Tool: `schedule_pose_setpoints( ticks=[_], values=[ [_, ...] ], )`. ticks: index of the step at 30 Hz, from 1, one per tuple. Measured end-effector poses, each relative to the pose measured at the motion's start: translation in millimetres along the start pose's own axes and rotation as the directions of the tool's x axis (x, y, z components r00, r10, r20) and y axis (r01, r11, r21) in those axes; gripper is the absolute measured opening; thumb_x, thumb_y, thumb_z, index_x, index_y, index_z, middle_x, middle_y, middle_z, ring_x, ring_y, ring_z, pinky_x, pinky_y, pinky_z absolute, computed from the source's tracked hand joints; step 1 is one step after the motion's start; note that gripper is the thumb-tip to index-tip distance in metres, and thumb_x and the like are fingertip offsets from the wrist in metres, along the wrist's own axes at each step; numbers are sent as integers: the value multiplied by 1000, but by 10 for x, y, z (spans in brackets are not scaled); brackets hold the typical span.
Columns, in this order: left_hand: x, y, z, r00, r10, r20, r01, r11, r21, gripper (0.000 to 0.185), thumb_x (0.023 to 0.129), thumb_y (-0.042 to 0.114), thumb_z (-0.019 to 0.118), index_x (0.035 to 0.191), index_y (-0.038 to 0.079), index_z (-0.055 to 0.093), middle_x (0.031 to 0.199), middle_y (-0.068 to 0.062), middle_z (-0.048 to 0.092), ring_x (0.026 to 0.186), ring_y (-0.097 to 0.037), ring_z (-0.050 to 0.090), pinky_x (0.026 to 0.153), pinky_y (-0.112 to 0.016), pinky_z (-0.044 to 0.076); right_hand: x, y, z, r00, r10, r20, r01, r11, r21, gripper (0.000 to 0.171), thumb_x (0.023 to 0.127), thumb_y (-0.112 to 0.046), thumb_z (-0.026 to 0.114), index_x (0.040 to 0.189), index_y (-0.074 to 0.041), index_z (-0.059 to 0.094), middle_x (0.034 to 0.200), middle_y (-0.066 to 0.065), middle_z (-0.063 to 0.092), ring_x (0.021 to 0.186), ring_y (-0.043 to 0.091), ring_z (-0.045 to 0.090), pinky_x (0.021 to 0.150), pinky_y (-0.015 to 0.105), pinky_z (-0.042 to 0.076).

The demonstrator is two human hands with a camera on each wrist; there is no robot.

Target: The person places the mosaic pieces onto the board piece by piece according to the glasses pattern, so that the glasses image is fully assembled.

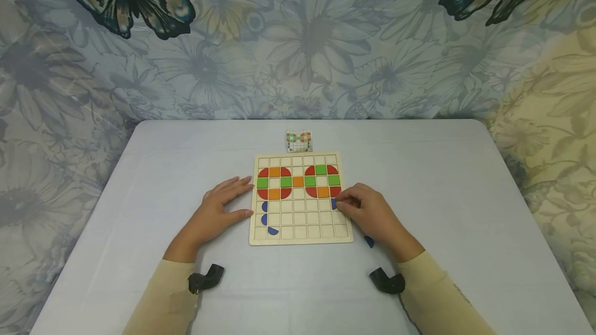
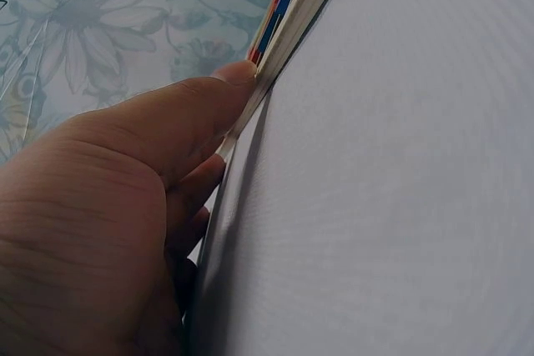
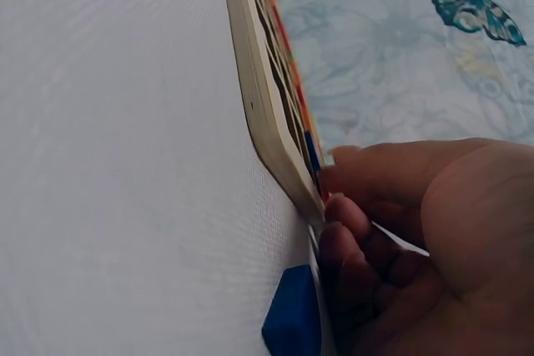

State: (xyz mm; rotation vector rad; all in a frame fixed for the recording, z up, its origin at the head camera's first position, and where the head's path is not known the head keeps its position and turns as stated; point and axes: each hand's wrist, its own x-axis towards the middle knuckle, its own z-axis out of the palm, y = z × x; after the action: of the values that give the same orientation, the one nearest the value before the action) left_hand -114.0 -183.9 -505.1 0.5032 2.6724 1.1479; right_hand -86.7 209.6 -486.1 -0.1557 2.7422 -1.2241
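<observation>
A wooden grid board [image 1: 299,219] lies flat on the table with red, orange, green and blue pieces on it. My left hand [image 1: 215,215] rests at its left edge, fingers extended and thumb touching the rim. At the right side my right hand [image 1: 370,211] pinches a blue half-round piece [image 1: 333,204] over a cell below the red corner; the fingertips partly cover it. Another blue piece [image 3: 292,314] lies on the table beside the board, near the right wrist. Down the left column sit blue half-rounds [image 1: 265,206], and the lowest one [image 1: 273,231] is tilted across a grid line.
A small pattern card [image 1: 298,141] lies just beyond the board's far edge. White cloth [image 1: 186,154] covers the table. Black wrist cameras [image 1: 389,282] sit on both sleeves. A flowered backdrop [image 1: 307,40] stands behind the table.
</observation>
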Motion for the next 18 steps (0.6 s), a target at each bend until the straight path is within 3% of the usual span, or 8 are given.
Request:
schedule_pose_setpoints(
  ticks=[10, 18],
  values=[
    [-2, -35, 13, 1000, -4, 0, 4, 1000, -6, 69, 95, 38, 88, 157, 23, 62, 167, 14, 45, 161, -22, 27, 124, -63, 15, -26, 92, -132, 999, 40, 35, -46, 980, 196, 34, 112, -40, 64, 126, -11, 76, 113, 5, 71, 105, 27, 61, 94, 46, 51],
    [-1, -3, 5, 1000, -12, 2, 12, 1000, -1, 68, 96, 37, 87, 157, 23, 63, 167, 14, 45, 161, -22, 26, 124, -63, 15, -59, 250, -298, 996, -61, 63, 27, 896, 444, 59, 121, -43, 33, 140, 3, 65, 122, 16, 70, 108, 35, 65, 94, 29, 57]
  ],
)
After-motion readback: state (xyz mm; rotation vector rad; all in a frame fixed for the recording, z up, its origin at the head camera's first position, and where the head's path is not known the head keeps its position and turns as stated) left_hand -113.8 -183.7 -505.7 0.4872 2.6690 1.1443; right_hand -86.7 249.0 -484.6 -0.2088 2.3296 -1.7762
